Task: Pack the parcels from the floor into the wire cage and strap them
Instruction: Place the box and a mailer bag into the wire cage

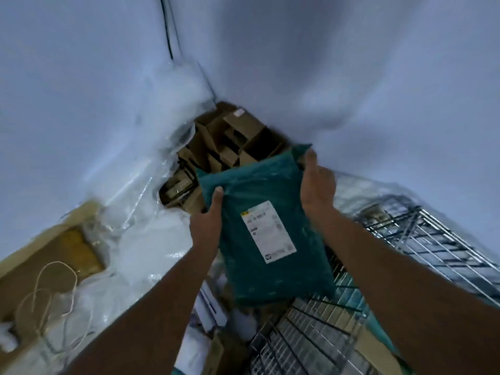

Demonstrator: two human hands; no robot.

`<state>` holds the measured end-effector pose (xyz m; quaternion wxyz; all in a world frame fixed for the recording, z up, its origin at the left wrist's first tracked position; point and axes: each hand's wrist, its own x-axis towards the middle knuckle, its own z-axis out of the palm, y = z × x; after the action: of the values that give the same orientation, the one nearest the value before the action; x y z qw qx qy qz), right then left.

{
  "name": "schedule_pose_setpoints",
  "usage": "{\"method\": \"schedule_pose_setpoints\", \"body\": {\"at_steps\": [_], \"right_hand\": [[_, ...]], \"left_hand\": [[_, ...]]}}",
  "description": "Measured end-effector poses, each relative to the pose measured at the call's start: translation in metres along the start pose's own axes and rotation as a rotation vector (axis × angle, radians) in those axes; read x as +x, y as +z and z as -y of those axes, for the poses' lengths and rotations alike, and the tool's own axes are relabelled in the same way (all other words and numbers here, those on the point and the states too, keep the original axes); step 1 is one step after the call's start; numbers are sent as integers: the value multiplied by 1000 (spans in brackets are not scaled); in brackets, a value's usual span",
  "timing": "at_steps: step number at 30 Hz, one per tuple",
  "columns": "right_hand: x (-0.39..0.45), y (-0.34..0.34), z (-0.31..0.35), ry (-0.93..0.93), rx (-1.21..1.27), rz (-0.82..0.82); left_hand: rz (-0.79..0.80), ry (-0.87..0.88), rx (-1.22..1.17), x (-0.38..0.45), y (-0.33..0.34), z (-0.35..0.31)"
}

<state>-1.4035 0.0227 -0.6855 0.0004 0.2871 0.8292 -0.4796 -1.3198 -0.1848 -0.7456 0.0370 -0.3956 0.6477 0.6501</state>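
Both forearms reach out: left hand [207,220] and right hand [316,182] grip the mailer [259,228] (long axis pointing away) above the cage [405,239].

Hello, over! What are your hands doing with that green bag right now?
Left hand, right hand both gripping teal parcel. Held above wire cage. Nothing blocking.

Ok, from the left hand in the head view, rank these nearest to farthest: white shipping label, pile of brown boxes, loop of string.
From the left hand:
1. White shipping label, just right, on the teal parcel it grips.
2. Pile of brown boxes, ahead in the corner.
3. Loop of string, far left on cardboard.
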Motion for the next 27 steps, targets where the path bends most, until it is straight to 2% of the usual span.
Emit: {"method": "schedule_pose_setpoints", "body": {"at_steps": [2, 4, 5, 6, 15, 20, 23, 27], "right_hand": [[15, -32, 41, 74, 206, 285], [17, -57, 55, 139, 269, 609], [16, -64, 55, 136, 218, 704], [16, -67, 51, 136, 168, 726], [7, -145, -19, 338, 243, 592], [-4, -170, -17, 183, 372, 510], [-3, -197, -2, 77, 347, 432], [-1, -254, 10, 23, 270, 357]], "left_hand": [[226, 3, -256, -11, -4, -40], [433, -66, -329, -31, 2, -62], [456, -86, -297, -40, 7, -67], [448, -96, -270, -44, 12, -69], [465, -164, -167, -104, 65, -67], [477, -90, -79, -120, 83, -108], [493, -64, -61, -141, 98, -134], [500, -69, -53, -186, 129, -153]]}}
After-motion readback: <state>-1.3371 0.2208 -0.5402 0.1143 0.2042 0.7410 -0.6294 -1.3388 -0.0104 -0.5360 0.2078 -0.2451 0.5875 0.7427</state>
